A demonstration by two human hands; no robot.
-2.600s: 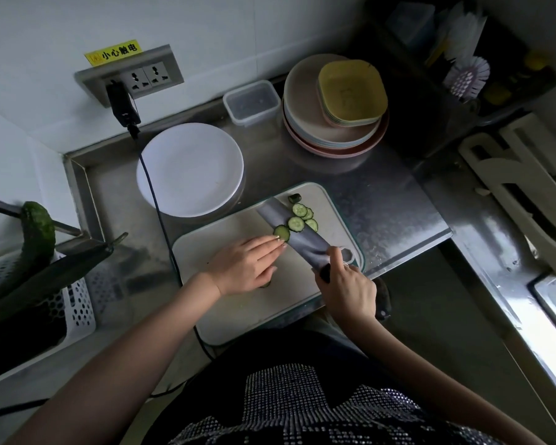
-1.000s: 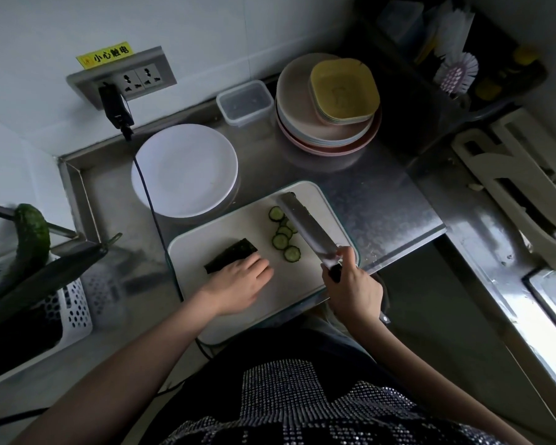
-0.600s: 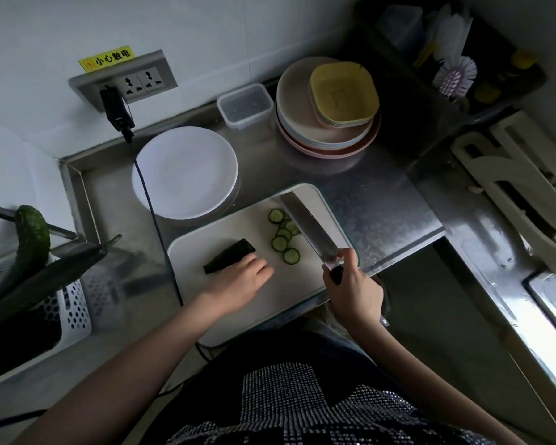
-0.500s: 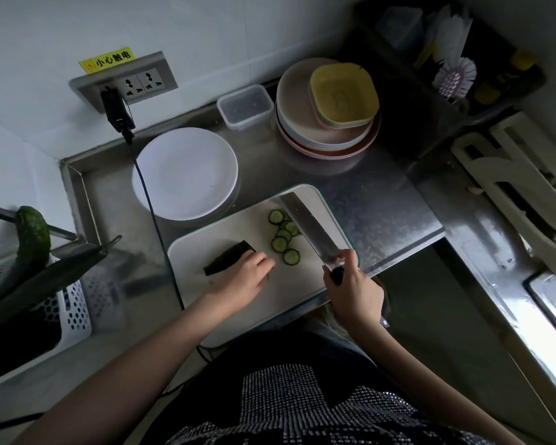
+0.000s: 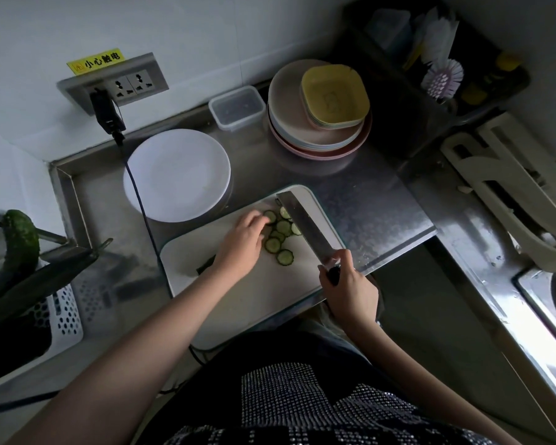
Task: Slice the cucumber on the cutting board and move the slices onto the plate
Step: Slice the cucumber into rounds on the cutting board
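Observation:
Several cucumber slices (image 5: 280,239) lie in a cluster on the white cutting board (image 5: 270,293). My left hand (image 5: 243,240) reaches over the board, its fingertips at the left edge of the slices. Whether it pinches one is hidden. The uncut cucumber piece (image 5: 206,266) peeks out from under my left wrist. My right hand (image 5: 347,284) grips the handle of a cleaver (image 5: 305,228), whose blade lies against the right side of the slices. The white plate (image 5: 177,175) sits behind the board to the left with nothing on it.
A black cable (image 5: 138,200) runs from the wall socket across the plate's left edge and past the board. A stack of dishes (image 5: 318,120) and a clear box (image 5: 236,106) stand at the back. A basket with a whole cucumber (image 5: 20,245) is at the left.
My left hand left the uncut cucumber piece and moved right and forward to the slices. The cleaver stayed beside the slices in my right hand.

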